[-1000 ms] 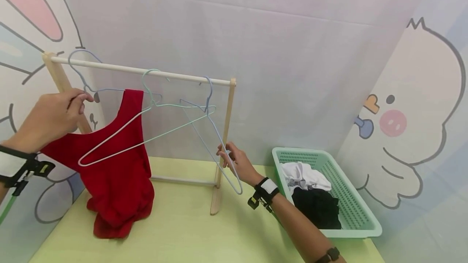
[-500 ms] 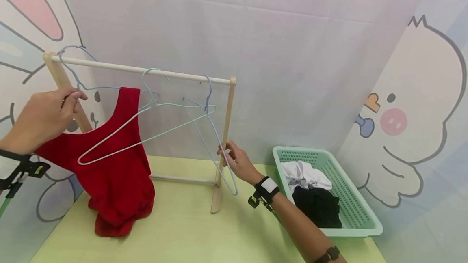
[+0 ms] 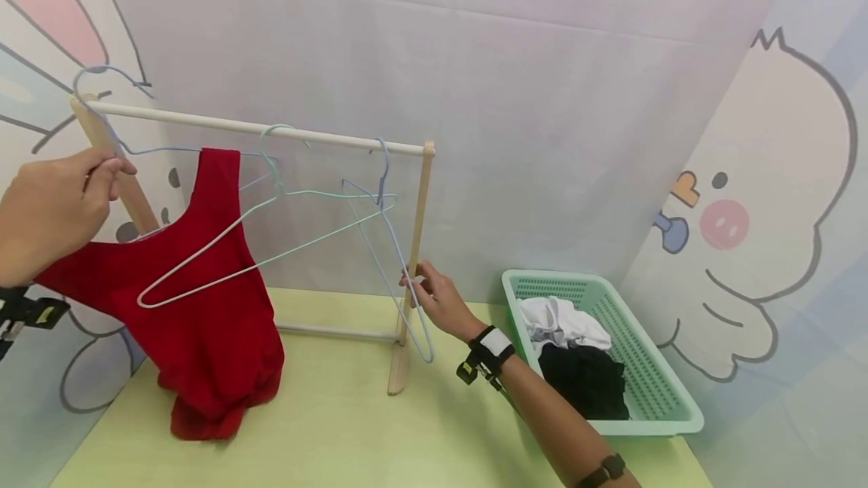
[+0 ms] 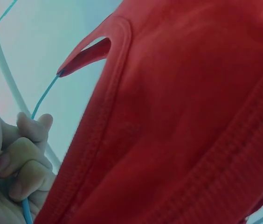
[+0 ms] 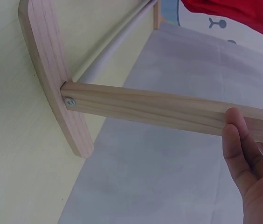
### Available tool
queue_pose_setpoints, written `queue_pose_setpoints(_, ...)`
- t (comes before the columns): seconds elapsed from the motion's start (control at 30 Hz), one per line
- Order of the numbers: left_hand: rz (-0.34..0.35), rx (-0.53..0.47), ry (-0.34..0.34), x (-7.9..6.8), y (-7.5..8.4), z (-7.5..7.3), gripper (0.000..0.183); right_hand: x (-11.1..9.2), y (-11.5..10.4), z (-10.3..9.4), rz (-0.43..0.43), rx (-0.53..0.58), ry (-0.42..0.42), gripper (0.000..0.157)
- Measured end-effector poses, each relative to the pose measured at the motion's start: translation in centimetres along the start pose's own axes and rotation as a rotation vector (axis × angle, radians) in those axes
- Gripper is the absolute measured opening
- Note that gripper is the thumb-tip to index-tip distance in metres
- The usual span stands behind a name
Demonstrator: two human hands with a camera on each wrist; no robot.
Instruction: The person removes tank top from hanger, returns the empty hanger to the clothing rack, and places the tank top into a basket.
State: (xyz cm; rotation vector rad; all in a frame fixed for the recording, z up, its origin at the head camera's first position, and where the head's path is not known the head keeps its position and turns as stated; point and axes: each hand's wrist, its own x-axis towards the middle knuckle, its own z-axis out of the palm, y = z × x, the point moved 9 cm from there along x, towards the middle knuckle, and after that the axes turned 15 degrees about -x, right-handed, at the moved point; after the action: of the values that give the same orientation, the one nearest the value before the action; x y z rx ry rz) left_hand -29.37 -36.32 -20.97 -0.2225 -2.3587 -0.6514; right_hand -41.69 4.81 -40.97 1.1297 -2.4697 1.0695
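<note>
My left hand (image 3: pixel 57 205) grips a blue wire hanger (image 3: pixel 163 149) just below its hook. The hook overlaps the left end of the rack's white rod (image 3: pixel 230 124) in the head view. A red sleeveless top (image 3: pixel 217 315) hangs from this hanger, one strap over its right arm, the lower part bunched on the table. In the left wrist view, curled fingers (image 4: pixel 26 163) wrap the blue wire beside the red cloth. My right hand (image 3: pixel 441 300) holds the rack's right wooden post (image 3: pixel 422 209); the right wrist view shows fingertips against that post (image 5: pixel 159 109).
A mint green hanger (image 3: pixel 319 236) hangs mid-rod, in front of the red top. Another blue hanger (image 3: pixel 400 247) hangs near the right post. At the right, a green basket (image 3: pixel 651 356) holds white cloth (image 3: pixel 563 324) and black cloth (image 3: pixel 586 382). The yellow-green table (image 3: pixel 325 428) lies beneath.
My left hand has moved left and slightly up with the blue hanger and red top, the hook shifting past the rod's left end. My right hand stays at the post.
</note>
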Motion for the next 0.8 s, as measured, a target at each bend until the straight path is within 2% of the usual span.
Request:
queue_pose_setpoints(0.13,0.001,0.050,0.030,-0.6,-0.1,-0.9,0.033,0.1,0.0,0.1,0.000,0.006,0.011,0.023)
queue_pose_setpoints(0.27,0.012,0.040,0.070,-1.1,-0.8,-1.6,0.035,0.0,0.0,0.1,0.002,0.007,0.025,0.022)
queue_pose_setpoints(0.43,0.033,-0.067,0.126,-2.0,-1.6,-2.2,0.034,-0.1,0.0,0.0,0.017,-0.002,0.027,0.019)
queue_pose_setpoints(0.53,0.022,-0.117,0.145,-2.7,-1.6,-2.4,0.035,-0.1,0.1,-0.1,0.020,-0.002,0.027,0.018)
queue_pose_setpoints(0.7,0.041,-0.179,0.188,-3.8,-0.9,-2.9,0.032,-0.1,0.1,-0.1,0.013,0.000,0.028,0.020)
queue_pose_setpoints(0.8,0.020,-0.206,0.208,-4.7,-1.4,-3.0,0.031,-0.1,0.2,0.0,0.010,0.012,0.029,0.020)
